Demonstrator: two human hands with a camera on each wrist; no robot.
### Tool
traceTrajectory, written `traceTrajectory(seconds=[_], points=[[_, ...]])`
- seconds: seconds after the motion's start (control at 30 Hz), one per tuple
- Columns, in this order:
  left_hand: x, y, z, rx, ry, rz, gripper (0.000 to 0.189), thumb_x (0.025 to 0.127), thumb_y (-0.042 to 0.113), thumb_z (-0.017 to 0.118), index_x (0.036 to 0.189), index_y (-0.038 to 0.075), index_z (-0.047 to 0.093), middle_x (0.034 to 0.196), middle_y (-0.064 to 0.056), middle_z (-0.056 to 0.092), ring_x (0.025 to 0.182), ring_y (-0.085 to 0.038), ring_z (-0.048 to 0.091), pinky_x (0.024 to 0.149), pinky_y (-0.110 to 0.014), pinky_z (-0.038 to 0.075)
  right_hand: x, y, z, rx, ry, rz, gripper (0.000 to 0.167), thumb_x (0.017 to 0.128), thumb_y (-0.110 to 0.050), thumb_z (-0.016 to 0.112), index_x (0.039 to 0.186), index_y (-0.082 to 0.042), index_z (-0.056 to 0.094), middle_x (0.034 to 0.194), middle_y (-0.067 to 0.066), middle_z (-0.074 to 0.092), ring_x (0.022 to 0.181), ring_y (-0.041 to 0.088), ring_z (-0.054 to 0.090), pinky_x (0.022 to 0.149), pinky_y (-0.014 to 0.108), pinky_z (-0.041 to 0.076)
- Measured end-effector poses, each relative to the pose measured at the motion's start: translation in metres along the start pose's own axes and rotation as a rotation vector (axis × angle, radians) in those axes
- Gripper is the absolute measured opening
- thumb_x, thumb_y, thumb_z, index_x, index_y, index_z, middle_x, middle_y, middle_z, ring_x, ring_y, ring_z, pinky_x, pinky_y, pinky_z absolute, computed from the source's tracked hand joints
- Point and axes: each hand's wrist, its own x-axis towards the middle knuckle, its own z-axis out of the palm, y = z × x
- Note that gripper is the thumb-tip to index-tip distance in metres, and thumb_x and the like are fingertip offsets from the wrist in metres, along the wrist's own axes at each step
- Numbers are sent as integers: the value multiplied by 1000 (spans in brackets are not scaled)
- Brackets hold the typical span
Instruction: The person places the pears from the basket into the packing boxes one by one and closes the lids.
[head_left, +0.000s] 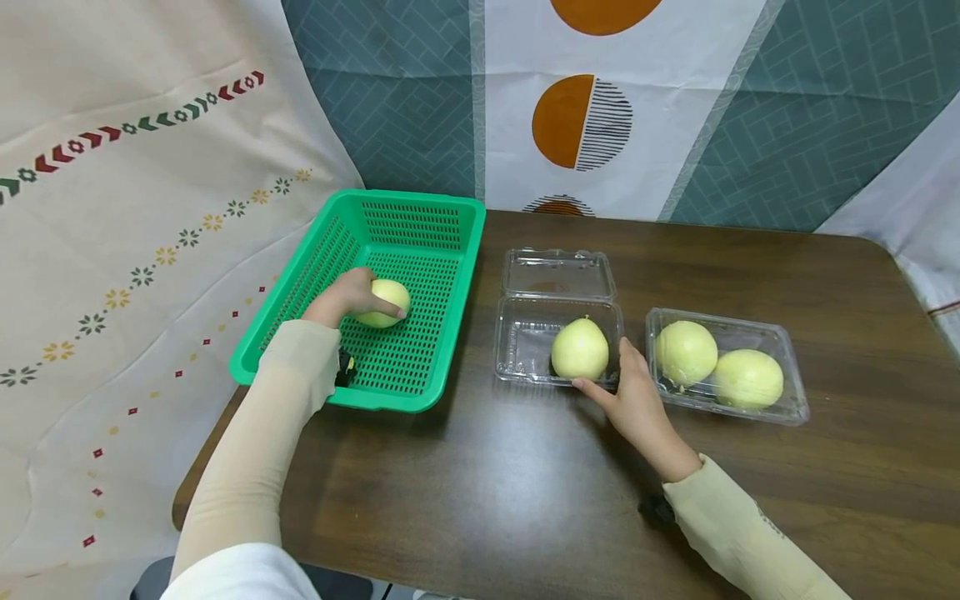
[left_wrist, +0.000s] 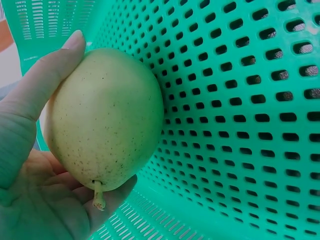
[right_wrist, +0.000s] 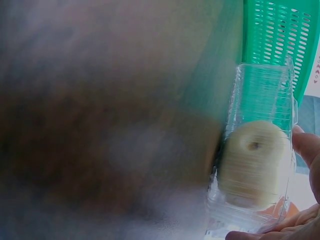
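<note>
Inside the green basket (head_left: 452, 333), my left hand (head_left: 347, 298) grips a pale yellow-green pear (head_left: 392, 293). The left wrist view shows the thumb along one side of this pear (left_wrist: 107, 120), fingers beneath it, and its short stem pointing down. My right hand (head_left: 639, 408) touches the near right corner of a clear plastic clamshell box (head_left: 525, 343), thumb at the front wall and fingers along the right side. One pear (head_left: 580, 350) stands stem up in the right half of that box, whose lid (head_left: 558, 275) is folded back. The right wrist view shows the pear (right_wrist: 254, 165) through the plastic wall.
Right of my right hand lies another clear box (head_left: 791, 383) containing two pears (head_left: 686, 352). All of this is on a dark brown wooden table (head_left: 487, 492). Patterned cloth (head_left: 390, 100) hangs along the back, and pale cloth (head_left: 150, 333) along the left side.
</note>
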Motion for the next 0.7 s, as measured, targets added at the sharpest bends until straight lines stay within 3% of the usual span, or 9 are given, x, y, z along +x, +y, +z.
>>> traceTrajectory(seconds=[0.33,0.7], points=[[-1,1,0,8,39,-4,76,78,43,73,122,-12,47,111,-26,54,90,-32,52,77,-42,47,0,0,0,-7,4,1,93,87,-31,69,143,19,14,148,39,17,137,50,20,108,61,24],[2,3,-2,-40,122,9,74,77,44,74,121,-11,50,109,-24,56,89,-32,52,75,-41,47,-1,0,1,-12,1,12,93,87,-31,68,143,18,13,148,39,17,137,50,20,108,61,25]])
